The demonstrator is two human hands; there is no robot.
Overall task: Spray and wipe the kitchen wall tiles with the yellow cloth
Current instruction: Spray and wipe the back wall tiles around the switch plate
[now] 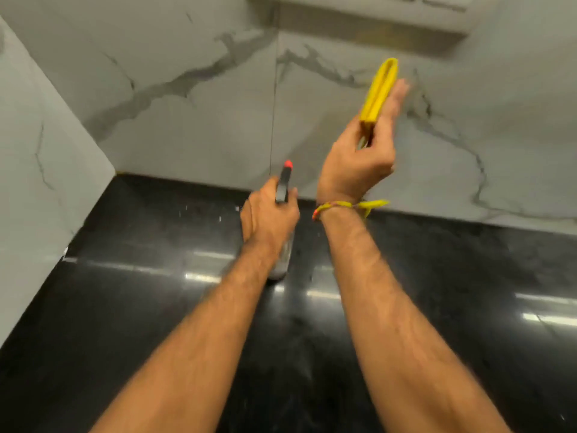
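Note:
My left hand grips a spray bottle with a black head and an orange nozzle tip that points at the wall; the clear body hangs below my fist over the counter. My right hand is raised in front of the wall and holds a folded yellow cloth upright between thumb and fingers. I cannot tell whether the cloth touches the wall. The wall tiles are white marble-look slabs with grey veins and a vertical seam just left of the nozzle.
A glossy black counter runs below the tiles and reflects ceiling lights. A side wall meets the back wall at the left corner. A pale cabinet or hood underside hangs above at the top right.

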